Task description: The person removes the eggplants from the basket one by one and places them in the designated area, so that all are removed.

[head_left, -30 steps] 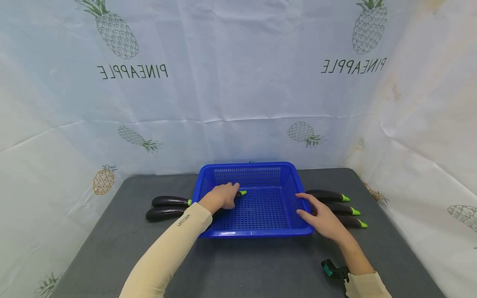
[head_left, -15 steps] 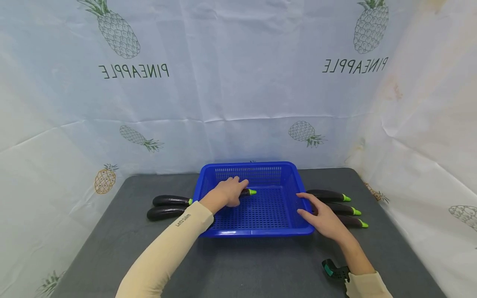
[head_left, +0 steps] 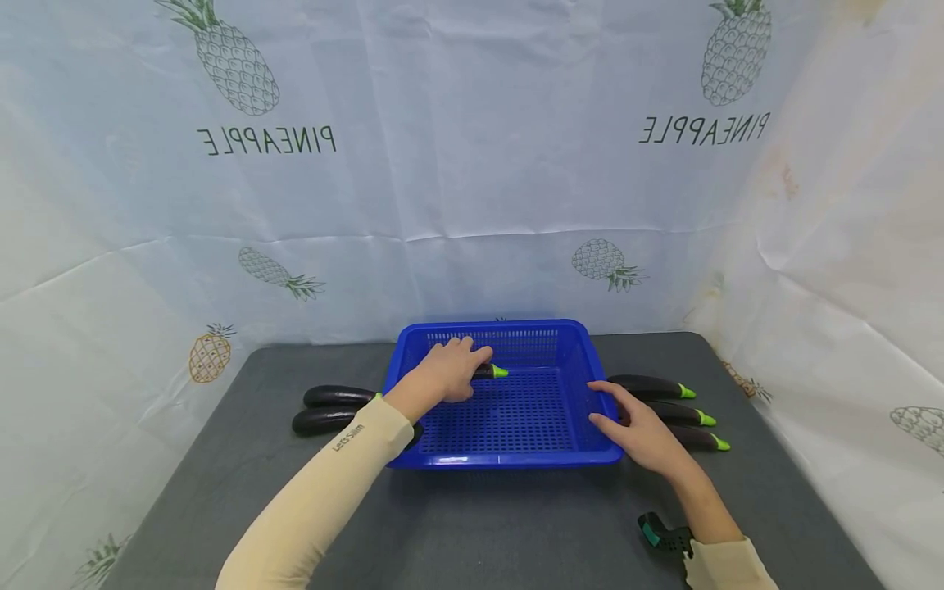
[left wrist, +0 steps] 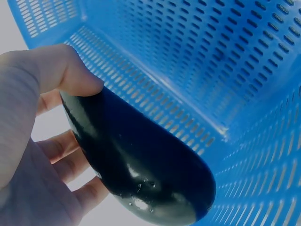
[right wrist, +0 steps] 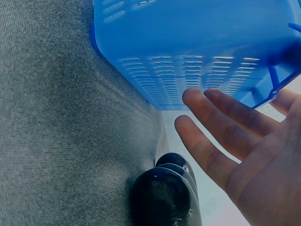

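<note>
My left hand (head_left: 446, 373) grips a glossy dark eggplant (left wrist: 141, 160) over the inside of the blue basket (head_left: 509, 460). In the left wrist view, its thumb lies on top and the fingers pass underneath. The eggplant's green stem points right in the head view; my hand hides its middle. My right hand (head_left: 642, 430) is at the basket's right rim, thumb and index fingertips over the edge. Its other fingers (right wrist: 202, 143) extend, spread, along the outer side wall in the right wrist view.
Two eggplants (head_left: 324, 421) lie left of the basket, partly covered by the left sleeve. To its right are three more eggplants (head_left: 686, 438), stems pointing right. The grey table (head_left: 472, 533) backs onto a pineapple-print cloth (head_left: 487, 164). A black strap (head_left: 664, 537) sits at the right wrist.
The left hand and its eggplant have shifted right, then a little toward the basket's back wall; more of the stem end now shows. The right hand has stayed at the rim.
</note>
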Demonstrator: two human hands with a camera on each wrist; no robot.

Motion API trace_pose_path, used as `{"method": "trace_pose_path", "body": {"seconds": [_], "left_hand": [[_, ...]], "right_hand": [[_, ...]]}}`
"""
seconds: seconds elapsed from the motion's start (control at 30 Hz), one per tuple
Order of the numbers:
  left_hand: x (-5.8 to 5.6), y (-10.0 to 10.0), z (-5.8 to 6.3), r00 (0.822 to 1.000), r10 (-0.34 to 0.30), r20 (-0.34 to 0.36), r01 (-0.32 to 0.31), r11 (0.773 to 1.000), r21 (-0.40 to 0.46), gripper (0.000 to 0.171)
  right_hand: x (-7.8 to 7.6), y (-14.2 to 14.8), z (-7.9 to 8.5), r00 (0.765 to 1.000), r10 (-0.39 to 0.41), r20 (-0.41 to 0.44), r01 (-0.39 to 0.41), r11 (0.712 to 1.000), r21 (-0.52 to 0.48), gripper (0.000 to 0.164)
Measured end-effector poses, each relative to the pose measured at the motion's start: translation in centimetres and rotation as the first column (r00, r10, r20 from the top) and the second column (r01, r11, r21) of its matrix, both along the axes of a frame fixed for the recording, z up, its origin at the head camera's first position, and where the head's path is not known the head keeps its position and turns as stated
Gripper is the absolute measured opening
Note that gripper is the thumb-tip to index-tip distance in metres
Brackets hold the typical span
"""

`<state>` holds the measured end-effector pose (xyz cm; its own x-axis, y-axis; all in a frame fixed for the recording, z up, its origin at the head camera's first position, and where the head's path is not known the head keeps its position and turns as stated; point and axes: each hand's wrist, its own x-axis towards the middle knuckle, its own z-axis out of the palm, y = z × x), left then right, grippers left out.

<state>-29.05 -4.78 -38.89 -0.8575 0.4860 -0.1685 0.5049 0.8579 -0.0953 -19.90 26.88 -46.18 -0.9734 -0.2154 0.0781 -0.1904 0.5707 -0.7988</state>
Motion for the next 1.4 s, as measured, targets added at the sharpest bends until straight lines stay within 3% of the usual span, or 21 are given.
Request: {"method": "trace_pose_path", "body": {"seconds": [0.4,0.73,1.07,1.4], "left_hand": [[1.0,-1.2,1.5,0.998,-0.027,-0.05,0.029,0.999,0.042,0.055],[2.4,-2.8,2.6,0.988,-0.096,-0.119,0.097,0.995,0.005,0.048],[3.9,-4.9,3.1,0.976,-0.134,-0.173,0.141,0.99,0.027,0.043],[5.1,-7.3,3.6,0.963,-0.133,-0.234,0.156,0.984,0.083,0.041]], "right_hand": [[-0.1,0.0,-0.1,1.0,0.001,-0.011,-0.001,1.0,0.005,0.058],[0.0,0.0,-0.1,1.0,0.007,0.006,-0.007,1.0,-0.009,0.059],[0.0,0.1,-0.1,1.0,-0.003,-0.01,0.003,1.0,0.003,0.057],[0.0,0.1,-0.1,1.0,0.0,-0.01,0.0,1.0,-0.006,0.058]]}}
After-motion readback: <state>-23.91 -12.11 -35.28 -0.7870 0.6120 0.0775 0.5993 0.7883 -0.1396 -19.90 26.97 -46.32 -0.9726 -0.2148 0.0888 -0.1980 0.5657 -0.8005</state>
